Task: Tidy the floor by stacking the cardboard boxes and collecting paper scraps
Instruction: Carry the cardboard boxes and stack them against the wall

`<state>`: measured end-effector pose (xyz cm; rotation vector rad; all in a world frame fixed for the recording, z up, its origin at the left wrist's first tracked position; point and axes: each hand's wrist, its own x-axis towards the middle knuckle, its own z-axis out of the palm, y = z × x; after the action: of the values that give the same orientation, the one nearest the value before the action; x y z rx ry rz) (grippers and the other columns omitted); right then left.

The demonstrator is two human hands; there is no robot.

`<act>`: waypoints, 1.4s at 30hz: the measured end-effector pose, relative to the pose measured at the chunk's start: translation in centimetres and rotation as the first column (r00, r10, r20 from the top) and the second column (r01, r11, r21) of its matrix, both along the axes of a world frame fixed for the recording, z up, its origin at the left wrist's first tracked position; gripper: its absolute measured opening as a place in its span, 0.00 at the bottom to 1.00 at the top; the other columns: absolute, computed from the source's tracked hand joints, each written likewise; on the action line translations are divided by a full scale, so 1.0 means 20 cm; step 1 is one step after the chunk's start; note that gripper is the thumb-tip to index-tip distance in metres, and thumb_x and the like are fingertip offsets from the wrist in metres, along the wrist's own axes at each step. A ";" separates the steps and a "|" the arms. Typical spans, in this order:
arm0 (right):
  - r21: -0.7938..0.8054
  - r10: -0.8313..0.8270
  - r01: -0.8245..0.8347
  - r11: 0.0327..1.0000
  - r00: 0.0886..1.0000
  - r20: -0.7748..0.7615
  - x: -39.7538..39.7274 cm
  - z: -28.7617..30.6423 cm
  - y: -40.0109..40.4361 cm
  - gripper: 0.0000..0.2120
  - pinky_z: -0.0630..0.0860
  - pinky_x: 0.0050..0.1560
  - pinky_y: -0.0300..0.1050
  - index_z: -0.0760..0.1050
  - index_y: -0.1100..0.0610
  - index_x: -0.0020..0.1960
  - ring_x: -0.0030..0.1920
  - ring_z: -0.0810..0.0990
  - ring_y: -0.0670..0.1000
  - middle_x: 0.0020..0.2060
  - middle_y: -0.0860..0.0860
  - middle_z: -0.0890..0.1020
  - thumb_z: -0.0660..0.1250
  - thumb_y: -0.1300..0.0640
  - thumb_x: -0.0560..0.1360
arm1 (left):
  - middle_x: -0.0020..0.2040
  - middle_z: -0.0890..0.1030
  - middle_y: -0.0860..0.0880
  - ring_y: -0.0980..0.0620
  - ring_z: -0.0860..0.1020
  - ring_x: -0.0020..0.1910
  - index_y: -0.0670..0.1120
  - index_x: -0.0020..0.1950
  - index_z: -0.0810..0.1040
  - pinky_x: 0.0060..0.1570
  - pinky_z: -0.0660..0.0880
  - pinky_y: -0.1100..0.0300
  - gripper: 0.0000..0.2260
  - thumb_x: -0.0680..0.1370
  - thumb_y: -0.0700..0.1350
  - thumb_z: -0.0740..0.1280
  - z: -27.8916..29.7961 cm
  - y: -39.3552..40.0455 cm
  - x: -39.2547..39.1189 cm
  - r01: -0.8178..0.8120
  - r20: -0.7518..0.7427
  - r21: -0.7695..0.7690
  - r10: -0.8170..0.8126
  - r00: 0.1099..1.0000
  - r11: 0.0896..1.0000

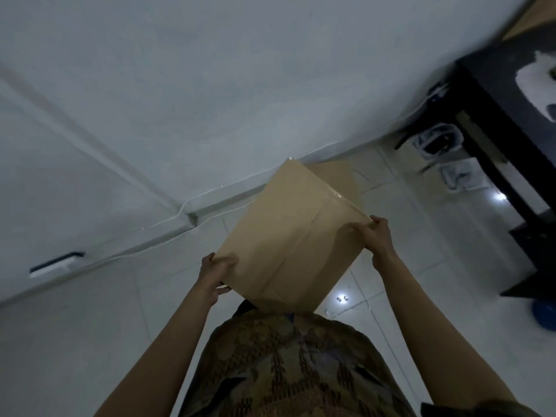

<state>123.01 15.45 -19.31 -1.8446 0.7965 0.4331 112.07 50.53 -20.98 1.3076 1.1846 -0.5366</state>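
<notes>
We've got a taped cardboard box held up in front of us, off the floor, tilted w/ its far corner toward the wall. Left hand grips the box's near-left corner: thumb on the top face, fingers curled under the edge. Right hand grips the right corner, thumb on top, fingers wrapped round the side. Both grips clenched on the box, arms stretched fwd.

Just behind the held box, a second cardboard box sits on the floor by the wall's base; only its top-right part shows, rest hidden by the one we hold. Can't tell if the two touch.

A few small white paper scraps lie on the tiles near our right side, below the held box, beside a bright light reflection.

Along the floor's far edge a thin white cable runs at the wall's base. At the floor's right edge stands a dark piece of furniture, w/ clear plastic bags under it. A blue object shows at the right edge, too blurred to ID. A dark-and-white strip lies at the far-left wall base.
</notes>
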 end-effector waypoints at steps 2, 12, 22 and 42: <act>-0.006 0.059 -0.059 0.998 0.998 0.003 0.00 -0.01 0.01 0.35 0.73 0.66 0.58 0.60 0.57 0.74 0.64 0.71 0.57 0.68 0.56 0.68 0.72 0.52 0.73 | 0.64 0.73 0.43 0.38 0.76 0.57 0.52 0.75 0.60 0.46 0.78 0.46 0.35 0.73 0.45 0.75 0.01 -0.03 -0.13 -0.056 -0.006 -0.010 0.056 0.998 0.998; 0.038 0.379 -0.377 0.925 0.925 -0.036 -0.12 -0.10 0.37 0.32 0.76 0.61 0.53 0.63 0.58 0.71 0.57 0.75 0.54 0.60 0.54 0.73 0.74 0.57 0.72 | 0.62 0.73 0.43 0.40 0.77 0.55 0.48 0.75 0.61 0.45 0.79 0.48 0.36 0.72 0.47 0.76 0.01 -0.04 -0.78 -0.296 -0.023 0.109 0.300 0.954 0.949; 0.041 0.679 -0.679 0.733 0.734 0.003 -0.32 0.01 1.07 0.31 0.73 0.46 0.42 0.64 0.55 0.71 0.55 0.76 0.52 0.60 0.51 0.73 0.73 0.50 0.73 | 0.68 0.70 0.40 0.36 0.74 0.61 0.49 0.75 0.60 0.56 0.77 0.40 0.35 0.73 0.44 0.75 0.02 0.11 -1.38 -0.662 -0.004 0.098 0.665 0.747 0.743; -0.073 0.946 -0.943 0.325 0.324 0.033 -1.68 0.14 2.60 0.35 0.77 0.56 0.51 0.64 0.52 0.69 0.57 0.76 0.54 0.59 0.51 0.73 0.74 0.45 0.68 | 0.64 0.70 0.43 0.39 0.73 0.58 0.49 0.74 0.60 0.50 0.76 0.45 0.31 0.76 0.43 0.71 0.04 0.85 -2.90 -0.931 0.044 0.033 0.930 0.365 0.364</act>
<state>89.41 67.37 -16.55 -2.2018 -0.5022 1.0912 54.12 67.59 -20.10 0.4505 1.7057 0.3845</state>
